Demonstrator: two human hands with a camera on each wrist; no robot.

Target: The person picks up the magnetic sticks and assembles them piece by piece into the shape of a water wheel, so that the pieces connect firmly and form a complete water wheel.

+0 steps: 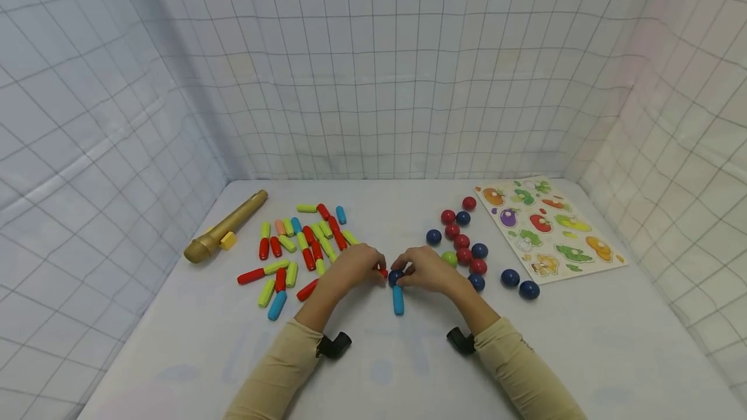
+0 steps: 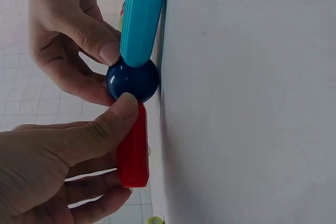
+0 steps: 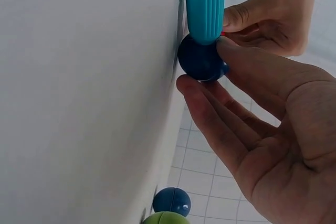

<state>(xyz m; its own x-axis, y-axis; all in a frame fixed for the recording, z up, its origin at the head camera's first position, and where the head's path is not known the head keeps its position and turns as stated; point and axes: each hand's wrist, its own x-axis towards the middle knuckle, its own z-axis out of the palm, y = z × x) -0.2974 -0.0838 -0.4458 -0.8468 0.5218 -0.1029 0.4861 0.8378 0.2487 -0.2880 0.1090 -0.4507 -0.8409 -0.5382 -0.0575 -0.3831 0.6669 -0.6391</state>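
My left hand [image 1: 355, 266] grips a red rod [image 2: 133, 156] between thumb and fingers, its thumb tip right at a dark blue ball [image 2: 131, 80]. From the other side, my right hand [image 1: 428, 269] pinches that same ball with thumb and fingers. A light blue rod [image 1: 399, 301] sticks out of the ball toward me, its near end close over the white table. In the left wrist view the red rod's end meets the ball on the side opposite the light blue rod. Both hands are near the middle of the table.
Left of the hands lie several red, green and blue rods [image 1: 277, 306], some end to end. Behind them rest a gold tube [image 1: 227, 225] and a yellow block [image 1: 228, 240]. To the right are several red, blue and green balls [image 1: 510, 278] and a vegetable picture board [image 1: 551, 229]. Gridded white curtains surround the table.
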